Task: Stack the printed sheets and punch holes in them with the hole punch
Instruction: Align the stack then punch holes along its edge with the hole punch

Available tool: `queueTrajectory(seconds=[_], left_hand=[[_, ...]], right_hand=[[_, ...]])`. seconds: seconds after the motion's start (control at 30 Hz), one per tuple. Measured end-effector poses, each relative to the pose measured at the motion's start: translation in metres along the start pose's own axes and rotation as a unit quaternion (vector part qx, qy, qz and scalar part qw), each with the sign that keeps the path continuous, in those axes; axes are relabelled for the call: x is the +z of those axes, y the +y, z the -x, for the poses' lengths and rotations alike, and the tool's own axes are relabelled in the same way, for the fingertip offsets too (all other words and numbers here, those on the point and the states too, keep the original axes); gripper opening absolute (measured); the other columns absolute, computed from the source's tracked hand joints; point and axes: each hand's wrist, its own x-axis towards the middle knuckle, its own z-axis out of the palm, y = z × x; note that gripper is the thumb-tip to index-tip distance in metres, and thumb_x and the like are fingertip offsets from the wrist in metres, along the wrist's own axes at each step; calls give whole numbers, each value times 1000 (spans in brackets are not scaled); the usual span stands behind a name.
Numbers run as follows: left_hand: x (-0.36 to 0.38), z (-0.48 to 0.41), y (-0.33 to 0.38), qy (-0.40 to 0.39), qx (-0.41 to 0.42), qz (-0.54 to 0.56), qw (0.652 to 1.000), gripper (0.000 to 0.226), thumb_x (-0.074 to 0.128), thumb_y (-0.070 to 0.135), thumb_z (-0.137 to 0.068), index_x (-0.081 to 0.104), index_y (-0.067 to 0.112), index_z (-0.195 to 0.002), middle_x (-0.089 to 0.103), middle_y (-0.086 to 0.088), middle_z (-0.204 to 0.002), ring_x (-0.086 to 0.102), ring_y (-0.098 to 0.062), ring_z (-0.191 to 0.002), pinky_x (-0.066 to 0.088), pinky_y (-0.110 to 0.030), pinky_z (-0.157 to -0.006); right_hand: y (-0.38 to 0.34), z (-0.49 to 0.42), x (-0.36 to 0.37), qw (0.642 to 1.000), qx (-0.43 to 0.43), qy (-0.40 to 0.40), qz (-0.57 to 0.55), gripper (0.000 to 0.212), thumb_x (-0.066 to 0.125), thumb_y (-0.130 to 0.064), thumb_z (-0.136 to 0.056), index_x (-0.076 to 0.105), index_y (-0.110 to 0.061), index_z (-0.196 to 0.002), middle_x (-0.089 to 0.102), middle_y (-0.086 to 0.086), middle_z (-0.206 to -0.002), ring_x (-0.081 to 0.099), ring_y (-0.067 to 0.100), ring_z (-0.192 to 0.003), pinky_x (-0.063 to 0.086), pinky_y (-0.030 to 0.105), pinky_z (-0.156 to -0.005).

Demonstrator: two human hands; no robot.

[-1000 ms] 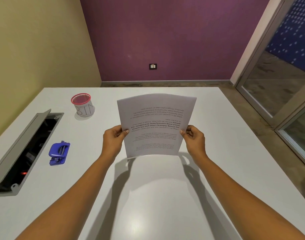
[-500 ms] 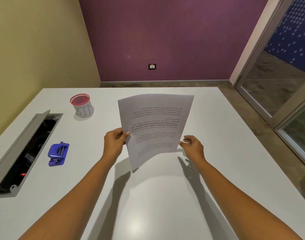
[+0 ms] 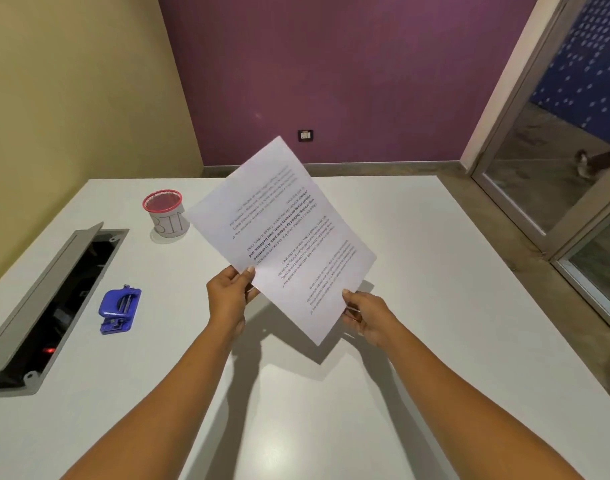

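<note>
I hold the printed sheets (image 3: 282, 237) up off the white table (image 3: 435, 306), turned diagonally with one corner pointing down. My left hand (image 3: 229, 299) pinches their left edge with thumb on top. On the lower right edge my right hand (image 3: 365, 317) grips them near the bottom corner. The text reads upside down to me. How many sheets are in the stack is not visible. A blue hole punch (image 3: 119, 310) lies flat on the table well to the left of my left hand, untouched.
A white cup with a red mesh rim (image 3: 166, 214) stands at the back left. An open grey cable box (image 3: 50, 303) is sunk into the table's left side. Glass doors stand to the right beyond the table edge.
My right hand let go of the sheets, then took hold again lower down. The sheets have rotated from upright to a diagonal, and my left hand kept its grip throughout.
</note>
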Motion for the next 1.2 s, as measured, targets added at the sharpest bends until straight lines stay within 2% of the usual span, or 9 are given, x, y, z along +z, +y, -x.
queueTrajectory(seconds=[0.13, 0.2, 0.27, 0.33, 0.43, 0.53, 0.7, 1.0, 1.2], left_hand=[[-2, -1, -1, 9, -21, 22, 999, 15, 55, 2, -88, 62, 14, -83, 64, 3, -64, 59, -13, -65, 57, -25, -69], [-7, -5, 3, 14, -18, 25, 999, 16, 58, -1, -85, 60, 14, -81, 62, 5, -58, 61, -11, -62, 54, -30, -76], [-13, -12, 12, 20, -2, 44, 999, 19, 57, -7, -83, 59, 11, -89, 68, 6, -60, 66, -8, -60, 57, -26, -72], [-20, -19, 23, 40, 13, 64, 997, 29, 56, -12, -81, 56, 10, -101, 72, 10, -62, 68, -7, -62, 57, -19, -61], [-33, -27, 35, 80, 22, 54, 995, 41, 59, -12, -80, 53, 13, -112, 70, 5, -67, 61, -10, -70, 55, -17, -56], [-47, -34, 41, 71, 26, -30, 997, 49, 61, -7, -80, 50, 9, -125, 61, -11, -102, 60, -16, -85, 50, -25, -76], [-53, -34, 40, -58, 1, -163, 985, 35, 58, -3, -84, 55, 3, -119, 63, -10, -106, 59, -28, -95, 51, -32, -76], [-45, -34, 32, -16, 70, -148, 986, 25, 54, -5, -87, 60, 3, -110, 64, 5, -93, 61, -15, -84, 50, -29, -77], [-47, -28, 25, -17, 58, -149, 987, 25, 57, -4, -85, 60, 0, -109, 65, -5, -99, 61, -20, -90, 46, -34, -90]], right_hand=[[-8, 4, 7, 998, -46, 12, -52, 11, 53, 2, -89, 56, -9, -91, 63, 4, -89, 61, 14, -77, 56, 21, -61], [-12, 4, 7, 995, -91, 30, -4, 16, 53, 2, -89, 57, -6, -102, 64, 6, -95, 62, 19, -83, 56, 26, -71], [-17, 5, 4, 986, -139, 59, 65, 27, 55, 0, -88, 56, -6, -114, 66, 8, -105, 63, 24, -95, 53, 36, -90], [-23, 5, -1, 974, -179, 80, 113, 31, 57, -2, -87, 57, -8, -117, 66, 9, -114, 63, 26, -102, 49, 42, -97], [-33, 7, -11, 960, -217, 95, 151, 30, 57, -5, -87, 58, -11, -116, 66, 8, -113, 63, 26, -102, 50, 43, -95], [-42, 9, -21, 955, -243, 90, 144, 23, 57, -5, -87, 60, -17, -106, 67, 3, -102, 64, 25, -99, 51, 42, -93], [-48, 13, -28, 945, -284, 69, 149, 23, 54, 0, -87, 61, -22, -89, 66, 3, -98, 61, 22, -97, 50, 35, -91], [-49, 14, -25, 939, -314, 80, 114, 15, 55, -3, -89, 57, -13, -100, 63, 0, -100, 61, 8, -87, 51, 11, -69], [-42, 11, -30, 942, -313, 68, 104, 21, 60, -2, -86, 58, -11, -105, 64, -4, -97, 60, 0, -87, 51, 4, -70]])
